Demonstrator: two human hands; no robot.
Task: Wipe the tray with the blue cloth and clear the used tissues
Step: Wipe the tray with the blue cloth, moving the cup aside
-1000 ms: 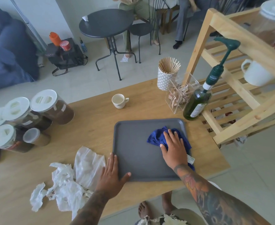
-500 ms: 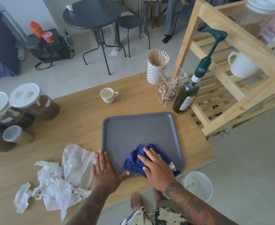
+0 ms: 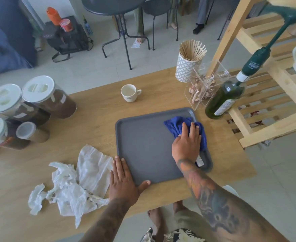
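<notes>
Home or café corner: coffee jars (image 3: 53, 100), stirrer sticks (image 3: 191, 49), syrup pump bottle (image 3: 225, 100), sofa (image 3: 5, 35), bistro table (image 3: 112, 4).

On the table (image 3: 94, 119), the tray (image 3: 143, 145) lies between the tissues (image 3: 74, 187) on its left and the bottle (image 3: 222, 100) at its far right, the cloth (image 3: 177, 126) in its far-right corner, the cup (image 3: 129, 93) behind it.

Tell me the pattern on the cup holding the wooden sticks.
White with a grey diamond lattice on the cup, clearest in the head view.
</notes>
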